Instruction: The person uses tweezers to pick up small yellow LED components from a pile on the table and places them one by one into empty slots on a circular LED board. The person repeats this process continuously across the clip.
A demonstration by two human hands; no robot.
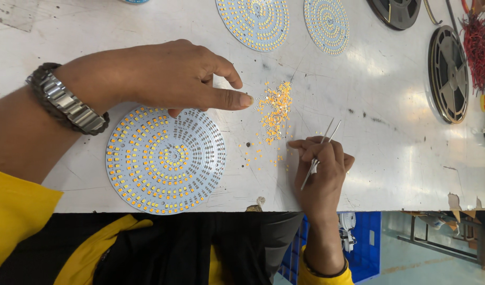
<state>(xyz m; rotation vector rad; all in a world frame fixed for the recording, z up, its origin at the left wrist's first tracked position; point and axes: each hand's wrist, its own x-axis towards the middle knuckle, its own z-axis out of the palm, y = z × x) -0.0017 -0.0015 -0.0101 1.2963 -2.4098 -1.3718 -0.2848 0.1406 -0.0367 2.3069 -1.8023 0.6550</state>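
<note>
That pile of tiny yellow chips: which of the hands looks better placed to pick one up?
Probably the right hand: it holds tweezers beside the chip pile. The left hand is bare, its thumb at the pile's edge, partly over the round board.

A white worktable is lying open across its right middle, giving a hand the widest free passage there. A pile of tiny yellow LED chips is sitting at the centre, blocking the gap between the left hand and the right hand, which is gripping tweezers. A round LED board is filling the near left. Two more round boards are crowding the far edge. Black component reels and a bundle of red wires are closing off the right edge.
</note>
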